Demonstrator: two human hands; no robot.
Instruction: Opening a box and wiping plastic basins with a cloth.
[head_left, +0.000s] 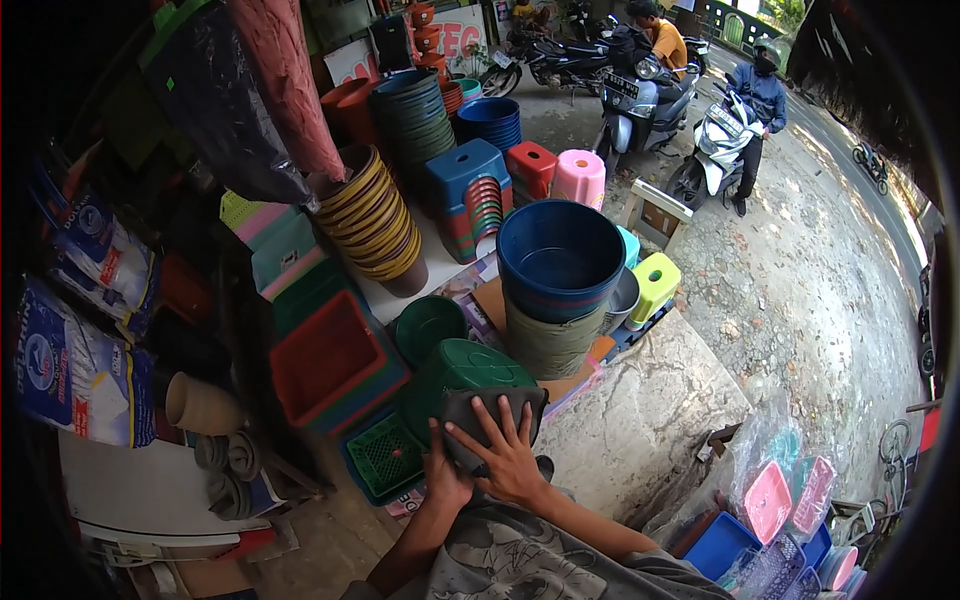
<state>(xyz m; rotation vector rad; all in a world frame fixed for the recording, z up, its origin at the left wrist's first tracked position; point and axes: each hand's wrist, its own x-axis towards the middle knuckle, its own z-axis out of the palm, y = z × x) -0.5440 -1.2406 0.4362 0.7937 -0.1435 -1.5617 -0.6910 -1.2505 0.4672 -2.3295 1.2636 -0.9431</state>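
At the lower middle, a dark green plastic bucket (482, 366) lies tipped in front of me. Over its near side is a dark grey, matt piece (468, 420); I cannot tell whether it is a cloth or part of a pot. My right hand (508, 455) rests flat on the grey piece with the fingers spread. Along its left edge, my left hand (447, 478) curls around the side, partly hidden. Just beyond stands a tall stack of buckets, a dark blue one (560, 245) on top. Left of my hands is a green mesh basket (385, 455).
Red rectangular tubs (330, 360) lie to the left, with stacked yellow-brown pots (372, 225) behind. Plastic stools, including a yellow-green one (655, 285), stand beyond. Pink and blue baskets (768, 500) are at lower right. On the paved ground, a helmeted person sits on a white scooter (715, 140).
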